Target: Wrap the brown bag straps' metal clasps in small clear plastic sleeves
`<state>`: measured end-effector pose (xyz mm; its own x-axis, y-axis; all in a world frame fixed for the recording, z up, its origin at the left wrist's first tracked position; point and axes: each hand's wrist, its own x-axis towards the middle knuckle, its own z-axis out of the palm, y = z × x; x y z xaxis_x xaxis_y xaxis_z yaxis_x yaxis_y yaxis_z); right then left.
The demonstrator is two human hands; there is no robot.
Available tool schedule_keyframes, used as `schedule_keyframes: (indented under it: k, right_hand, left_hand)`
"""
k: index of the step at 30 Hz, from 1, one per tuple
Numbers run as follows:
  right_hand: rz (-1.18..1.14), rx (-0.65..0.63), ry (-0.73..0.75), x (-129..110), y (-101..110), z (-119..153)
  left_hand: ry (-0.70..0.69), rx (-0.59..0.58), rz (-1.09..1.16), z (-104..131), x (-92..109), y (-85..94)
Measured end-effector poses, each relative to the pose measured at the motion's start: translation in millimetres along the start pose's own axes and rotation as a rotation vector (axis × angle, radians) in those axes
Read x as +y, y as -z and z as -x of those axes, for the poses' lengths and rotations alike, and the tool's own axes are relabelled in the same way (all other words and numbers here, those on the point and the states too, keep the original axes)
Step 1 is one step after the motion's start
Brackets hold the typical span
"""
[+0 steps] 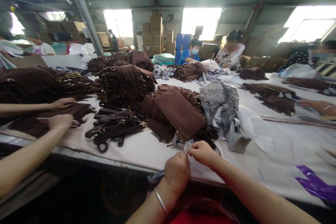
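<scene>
My left hand (177,169) is closed in a fist at the table's front edge, with a bracelet on its wrist. Beside it, my right hand (202,152) pinches a small piece of clear plastic (188,145). That plastic rises out of the top of my left fist; the rest is hidden by the fingers. A greyish strip (156,176) shows below the left fist, and I cannot tell whether it is held. Just beyond both hands lies a brown zippered pouch (181,113) on a pile of fringed brown bags (152,108).
Dark straps with metal clasps (115,124) lie left of the pile. A co-worker's hands (61,117) rest on brown fringed pieces at left. Grey patterned fabric (219,101), clear plastic bags (265,133) and a purple plastic piece (313,182) lie to the right.
</scene>
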<state>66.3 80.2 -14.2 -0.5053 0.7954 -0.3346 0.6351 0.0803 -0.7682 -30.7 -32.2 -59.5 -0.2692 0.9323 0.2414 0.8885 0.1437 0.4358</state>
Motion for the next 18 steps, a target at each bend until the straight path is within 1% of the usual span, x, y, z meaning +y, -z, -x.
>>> schedule_keyframes:
  k: [3,8,9,13,18]
  right_hand:
    - [0.038,-0.015,-0.002,-0.7,2.0,-3.2]
    - [0.085,-0.042,0.064,-2.9,4.4,-8.4]
    - [0.086,-0.044,0.078,-3.1,4.4,-9.4]
    - [0.071,-0.047,0.107,-2.9,3.5,-11.3]
    - [-0.005,-0.099,0.093,1.3,3.4,-0.2]
  left_hand:
    - [-0.002,0.026,0.000,1.7,-1.4,-5.0]
    - [0.056,0.171,0.098,5.8,-6.6,-11.9]
    - [0.044,0.176,0.099,6.3,-7.9,-12.4]
    - [-0.003,0.124,0.084,5.5,-9.9,-9.2]
    - [0.048,0.117,0.156,0.9,-4.5,3.0]
